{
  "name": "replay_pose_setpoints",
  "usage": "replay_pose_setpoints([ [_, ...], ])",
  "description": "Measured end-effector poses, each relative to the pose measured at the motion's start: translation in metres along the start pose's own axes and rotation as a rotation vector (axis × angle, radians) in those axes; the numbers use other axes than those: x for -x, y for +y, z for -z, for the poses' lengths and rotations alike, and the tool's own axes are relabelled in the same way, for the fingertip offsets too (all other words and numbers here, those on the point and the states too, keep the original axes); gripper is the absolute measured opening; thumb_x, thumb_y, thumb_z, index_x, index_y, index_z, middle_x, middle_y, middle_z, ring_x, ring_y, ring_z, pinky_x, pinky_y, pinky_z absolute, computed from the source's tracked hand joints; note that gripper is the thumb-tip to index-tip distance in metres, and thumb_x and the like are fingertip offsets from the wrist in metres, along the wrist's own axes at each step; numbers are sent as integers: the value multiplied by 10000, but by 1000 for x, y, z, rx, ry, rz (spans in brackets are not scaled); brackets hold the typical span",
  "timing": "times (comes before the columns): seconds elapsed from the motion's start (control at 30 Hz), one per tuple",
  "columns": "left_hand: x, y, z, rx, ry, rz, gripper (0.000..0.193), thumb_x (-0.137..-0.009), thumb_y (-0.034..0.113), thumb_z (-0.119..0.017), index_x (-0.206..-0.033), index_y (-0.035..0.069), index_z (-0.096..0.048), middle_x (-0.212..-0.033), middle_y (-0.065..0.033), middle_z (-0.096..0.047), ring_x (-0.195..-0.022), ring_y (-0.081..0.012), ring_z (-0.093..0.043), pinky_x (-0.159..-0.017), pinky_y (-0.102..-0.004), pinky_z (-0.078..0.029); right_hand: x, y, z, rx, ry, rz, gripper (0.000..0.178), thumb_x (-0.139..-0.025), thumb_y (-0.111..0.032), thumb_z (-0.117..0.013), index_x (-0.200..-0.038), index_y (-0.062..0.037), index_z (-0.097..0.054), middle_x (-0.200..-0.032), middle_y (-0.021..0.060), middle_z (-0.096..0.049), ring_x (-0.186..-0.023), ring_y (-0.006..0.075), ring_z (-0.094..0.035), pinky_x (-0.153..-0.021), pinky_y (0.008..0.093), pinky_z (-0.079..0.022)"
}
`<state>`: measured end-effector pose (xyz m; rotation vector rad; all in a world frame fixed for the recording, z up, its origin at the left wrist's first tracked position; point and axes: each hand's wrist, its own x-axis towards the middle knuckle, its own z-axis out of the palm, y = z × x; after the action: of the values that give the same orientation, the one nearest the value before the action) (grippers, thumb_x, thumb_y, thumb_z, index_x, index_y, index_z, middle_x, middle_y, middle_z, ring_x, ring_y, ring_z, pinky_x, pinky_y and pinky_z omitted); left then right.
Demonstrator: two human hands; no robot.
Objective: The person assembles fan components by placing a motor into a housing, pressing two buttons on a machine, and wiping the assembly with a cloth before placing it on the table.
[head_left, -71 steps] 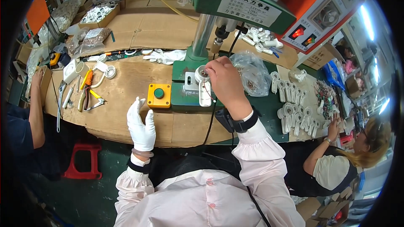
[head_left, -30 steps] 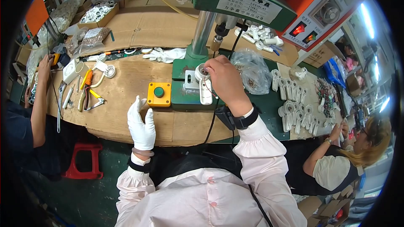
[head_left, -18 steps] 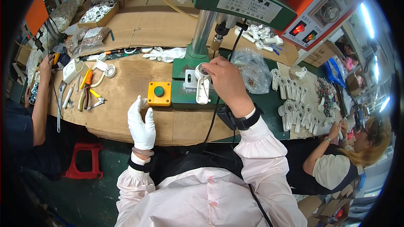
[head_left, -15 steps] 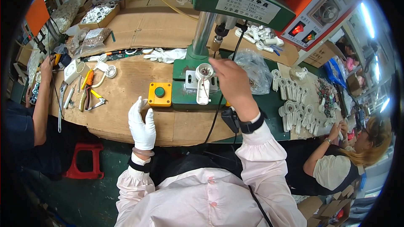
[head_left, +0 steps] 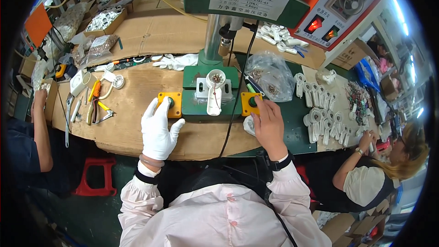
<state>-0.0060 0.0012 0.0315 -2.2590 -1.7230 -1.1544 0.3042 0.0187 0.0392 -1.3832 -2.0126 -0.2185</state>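
A white, handheld-fan-shaped plastic housing (head_left: 214, 103) lies on the green base (head_left: 192, 107) of a bench press, its round end under the press rod (head_left: 224, 48). Small metallic-looking bits and a thin reddish wire show in it. My white-gloved left hand (head_left: 158, 132) holds nothing; its fingers are apart, with the tips at the green button of the left yellow button box (head_left: 175, 111). My bare right hand (head_left: 270, 130) is open too, its fingers stretched over the button of the right yellow box (head_left: 246, 109). A white piece (head_left: 248, 126) sits beside that hand, partly covered.
Pliers (head_left: 95, 105), a wrench (head_left: 68, 114) and white parts lie at left. Rows of white housings (head_left: 322, 121) and a clear plastic bag (head_left: 274, 75) are at right. A black cable (head_left: 234, 123) hangs before the press. Co-workers sit on both sides, near a red stool (head_left: 93, 185).
My right hand has moved from beside the housing down to the right button box. My left hand has come up to the left button. The left co-worker's hand has lowered.
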Motion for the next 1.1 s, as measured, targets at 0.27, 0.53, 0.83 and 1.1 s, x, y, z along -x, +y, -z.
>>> replay_pose_setpoints([
  [0.27,-3,9,8,-82,-77,72,580,-836,255,-741,-1316,8,-527,-1236,-164,-607,-1203,-380,-507,-1041,-447,-381,-8,-12,8,168,-87,96,451,-833,-154,-678,-1263,-52,-588,-1101,102,-664,-1067,318,-563,-879,412,-456],
  [0.53,30,-11,8,166,253,177,496,-862,135,-702,-1299,-24,-531,-1226,-177,-613,-1177,-351,-534,-1019,-420,-408,19,-2,32,-10,68,0,365,-865,-121,-631,-1219,-39,-596,-1089,112,-663,-1041,330,-574,-888,426,-440],
  [0.83,28,35,-3,624,-9,382,483,-929,110,-646,-1370,13,-474,-1260,-148,-606,-1051,-248,-626,-913,-334,-483,11,-42,20,-561,-12,-197,141,-944,-78,-594,-1040,2,-658,-930,111,-690,-815,205,-659,-728,304,-495],
  [1.1,-19,52,-27,1726,-481,765,472,-1051,375,-407,-1420,81,-429,-1266,-156,-600,-980,-223,-642,-789,-318,-524,26,-40,22,-764,-88,-254,114,-957,-62,-599,-1018,8,-665,-824,54,-684,-734,88,-653,-617,210,-476],
])
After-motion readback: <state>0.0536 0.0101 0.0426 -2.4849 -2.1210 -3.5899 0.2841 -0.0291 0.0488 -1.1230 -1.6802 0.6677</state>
